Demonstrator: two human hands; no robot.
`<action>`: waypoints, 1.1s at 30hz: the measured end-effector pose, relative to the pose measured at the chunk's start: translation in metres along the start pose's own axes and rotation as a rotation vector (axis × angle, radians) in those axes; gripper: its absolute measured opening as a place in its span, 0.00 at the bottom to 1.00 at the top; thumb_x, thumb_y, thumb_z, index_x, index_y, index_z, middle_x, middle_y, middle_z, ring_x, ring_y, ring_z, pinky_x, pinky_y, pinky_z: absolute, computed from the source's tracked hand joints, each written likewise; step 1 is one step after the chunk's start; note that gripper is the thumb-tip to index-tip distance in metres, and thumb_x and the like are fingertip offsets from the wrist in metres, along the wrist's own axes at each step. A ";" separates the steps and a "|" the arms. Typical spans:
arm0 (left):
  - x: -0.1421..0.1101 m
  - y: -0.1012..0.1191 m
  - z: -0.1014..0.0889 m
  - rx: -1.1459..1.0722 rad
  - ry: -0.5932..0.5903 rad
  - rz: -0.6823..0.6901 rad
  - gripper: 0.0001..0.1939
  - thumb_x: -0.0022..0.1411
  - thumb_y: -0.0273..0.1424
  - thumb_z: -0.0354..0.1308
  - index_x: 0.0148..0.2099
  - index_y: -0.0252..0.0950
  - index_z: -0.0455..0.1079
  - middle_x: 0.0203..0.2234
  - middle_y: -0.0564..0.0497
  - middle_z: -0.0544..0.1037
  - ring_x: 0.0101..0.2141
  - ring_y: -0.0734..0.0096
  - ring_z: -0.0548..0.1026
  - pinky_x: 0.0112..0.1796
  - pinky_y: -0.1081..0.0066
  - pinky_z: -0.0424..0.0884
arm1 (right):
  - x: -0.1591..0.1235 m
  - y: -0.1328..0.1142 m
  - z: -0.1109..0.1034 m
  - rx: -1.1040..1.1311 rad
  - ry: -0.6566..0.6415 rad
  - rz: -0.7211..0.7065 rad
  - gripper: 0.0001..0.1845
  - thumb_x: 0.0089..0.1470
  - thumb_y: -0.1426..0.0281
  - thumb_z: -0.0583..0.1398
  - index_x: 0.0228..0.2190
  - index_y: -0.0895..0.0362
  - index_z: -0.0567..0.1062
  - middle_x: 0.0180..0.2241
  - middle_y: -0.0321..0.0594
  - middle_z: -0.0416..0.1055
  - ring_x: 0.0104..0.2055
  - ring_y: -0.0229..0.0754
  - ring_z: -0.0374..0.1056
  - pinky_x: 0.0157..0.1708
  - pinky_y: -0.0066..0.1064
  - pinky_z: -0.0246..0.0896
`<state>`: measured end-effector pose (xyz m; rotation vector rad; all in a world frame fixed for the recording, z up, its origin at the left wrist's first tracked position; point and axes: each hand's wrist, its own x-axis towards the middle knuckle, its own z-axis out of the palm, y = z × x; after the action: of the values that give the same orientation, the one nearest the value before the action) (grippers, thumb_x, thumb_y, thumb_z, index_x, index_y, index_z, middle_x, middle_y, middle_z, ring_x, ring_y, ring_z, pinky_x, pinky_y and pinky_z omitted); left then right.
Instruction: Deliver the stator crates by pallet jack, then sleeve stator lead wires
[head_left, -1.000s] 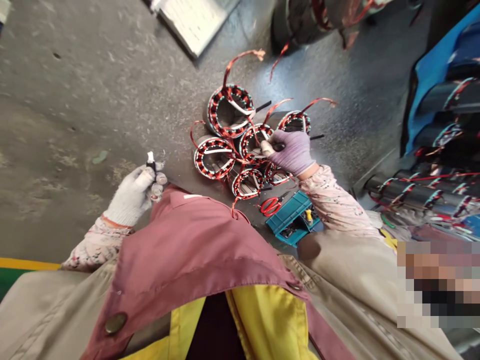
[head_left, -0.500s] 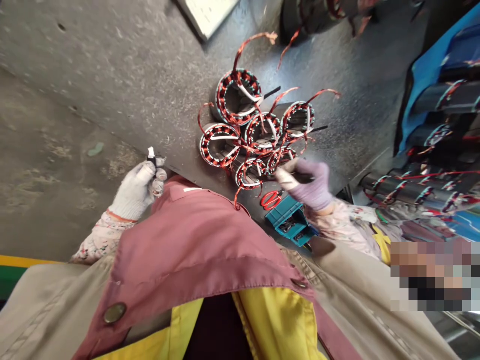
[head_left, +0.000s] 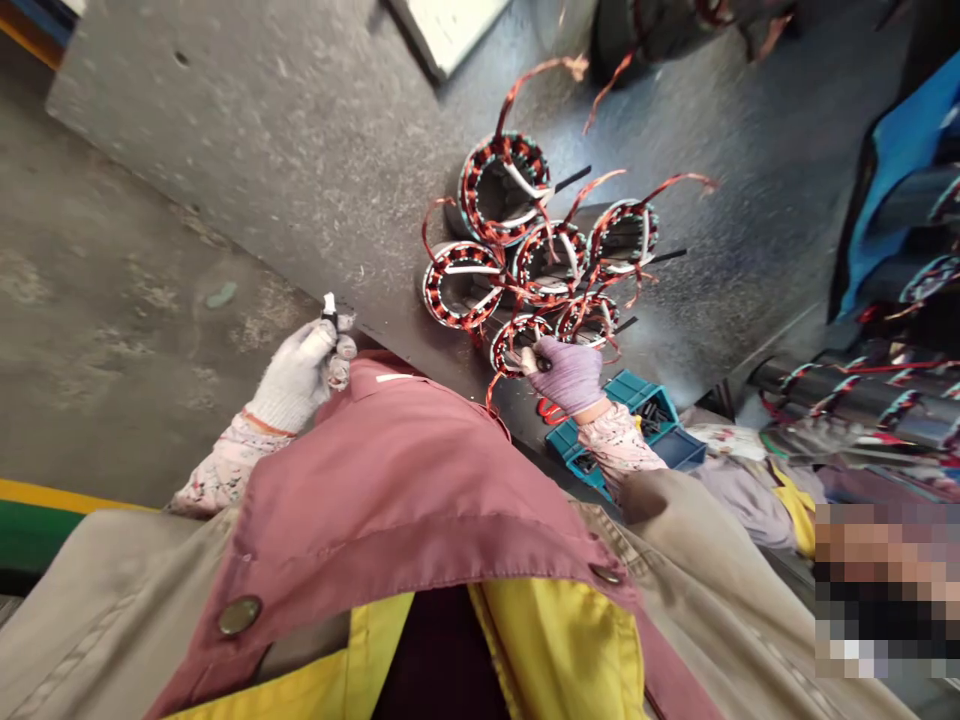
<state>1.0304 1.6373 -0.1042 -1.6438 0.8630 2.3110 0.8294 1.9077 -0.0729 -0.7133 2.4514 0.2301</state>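
Wound stators (head_left: 461, 287) crowd your steel bench (head_left: 247, 170); beside them, your purple-gloved right hand (head_left: 568, 375) pinches a dark tool (head_left: 543, 364), your white-gloved left hand (head_left: 296, 375) grips a small black piece (head_left: 328, 318).

Steel plate (head_left: 262, 150) offers passage from left hand (head_left: 296, 375) to stators (head_left: 459, 250); copper leads (head_left: 544, 68) crowd the right hand (head_left: 566, 375).

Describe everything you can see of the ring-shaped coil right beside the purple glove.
This wound motor stator is a ring with a dark core, packed with red copper-looking windings and white insulating strips. A loose reddish lead curls down from it. Its open end faces up toward the camera. It sits among similar stators, and the purple-gloved right hand is at its edge, apparently touching it.
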 end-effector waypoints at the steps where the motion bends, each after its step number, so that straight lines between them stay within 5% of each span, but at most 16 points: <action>1: -0.001 0.000 0.000 -0.012 0.005 -0.005 0.10 0.63 0.35 0.60 0.42 0.33 0.70 0.21 0.57 0.71 0.15 0.84 0.61 0.15 0.82 0.59 | 0.000 -0.001 -0.008 0.094 0.045 -0.008 0.15 0.51 0.58 0.57 0.21 0.55 0.71 0.18 0.41 0.69 0.22 0.42 0.64 0.23 0.32 0.46; 5: 0.001 0.000 -0.002 -0.054 -0.025 -0.024 0.07 0.65 0.31 0.57 0.42 0.33 0.70 0.21 0.57 0.71 0.15 0.85 0.61 0.16 0.82 0.60 | 0.006 -0.020 -0.051 0.533 0.277 -0.057 0.16 0.52 0.56 0.58 0.22 0.54 0.69 0.19 0.36 0.67 0.21 0.38 0.61 0.24 0.30 0.55; 8: 0.004 0.002 -0.003 -0.081 -0.063 -0.018 0.07 0.65 0.31 0.57 0.43 0.32 0.70 0.21 0.57 0.71 0.16 0.85 0.62 0.17 0.83 0.60 | 0.022 -0.049 -0.067 0.612 0.273 -0.116 0.15 0.52 0.57 0.59 0.22 0.54 0.69 0.20 0.35 0.67 0.23 0.38 0.61 0.24 0.30 0.56; 12: 0.009 0.006 -0.011 -0.096 -0.071 -0.011 0.08 0.63 0.32 0.59 0.42 0.33 0.69 0.20 0.56 0.72 0.15 0.83 0.63 0.16 0.82 0.60 | 0.046 -0.079 -0.052 0.530 0.121 -0.164 0.14 0.51 0.59 0.60 0.22 0.55 0.69 0.20 0.35 0.67 0.23 0.37 0.61 0.25 0.30 0.57; 17: 0.016 0.005 -0.028 -0.118 -0.035 -0.002 0.14 0.58 0.37 0.64 0.41 0.34 0.69 0.20 0.57 0.71 0.14 0.84 0.62 0.15 0.82 0.59 | 0.061 -0.087 -0.033 0.398 0.053 -0.117 0.14 0.51 0.59 0.59 0.22 0.55 0.69 0.19 0.37 0.67 0.22 0.38 0.62 0.26 0.31 0.55; 27: 0.024 0.016 -0.032 -0.090 -0.028 -0.028 0.13 0.61 0.38 0.62 0.42 0.35 0.68 0.21 0.58 0.71 0.15 0.84 0.62 0.16 0.82 0.59 | 0.061 -0.094 -0.039 0.239 0.022 -0.104 0.15 0.49 0.59 0.59 0.20 0.55 0.68 0.17 0.34 0.65 0.20 0.36 0.59 0.24 0.29 0.52; 33: 0.025 0.026 -0.029 -0.079 -0.049 -0.045 0.08 0.63 0.32 0.57 0.43 0.33 0.68 0.19 0.58 0.69 0.14 0.84 0.61 0.16 0.83 0.59 | 0.071 -0.074 -0.095 0.426 0.433 -0.147 0.15 0.55 0.58 0.58 0.22 0.53 0.68 0.20 0.33 0.65 0.23 0.36 0.59 0.25 0.30 0.56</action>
<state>1.0323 1.5958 -0.1238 -1.6129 0.7261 2.3723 0.7745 1.7844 -0.0352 -0.8058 2.6946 -0.5426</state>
